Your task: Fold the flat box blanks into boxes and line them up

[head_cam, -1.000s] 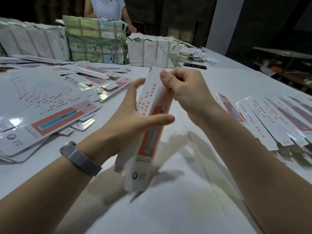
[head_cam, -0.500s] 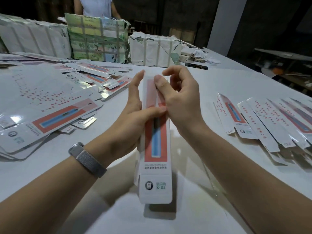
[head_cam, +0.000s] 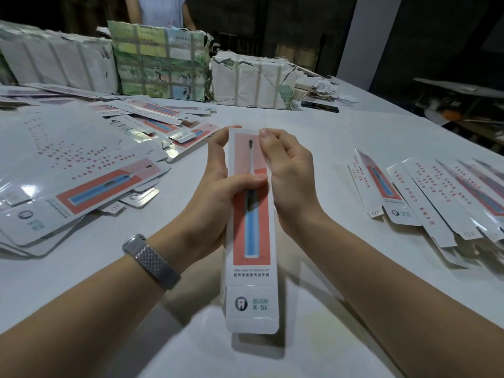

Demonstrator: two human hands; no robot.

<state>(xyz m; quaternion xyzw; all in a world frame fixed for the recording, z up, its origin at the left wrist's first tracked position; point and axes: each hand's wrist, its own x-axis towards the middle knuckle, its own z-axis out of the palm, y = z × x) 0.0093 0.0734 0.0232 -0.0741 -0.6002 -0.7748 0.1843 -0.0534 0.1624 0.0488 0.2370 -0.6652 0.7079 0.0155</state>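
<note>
Cardboard box (head_cam: 251,227), pinched by your left hand (head_cam: 218,192) and right hand (head_cam: 289,173); uneven squeezing could crease its panels.

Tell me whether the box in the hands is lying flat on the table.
No. The box is held up off the table, with the left hand and right hand gripping its upper part and its shadow below.
</note>
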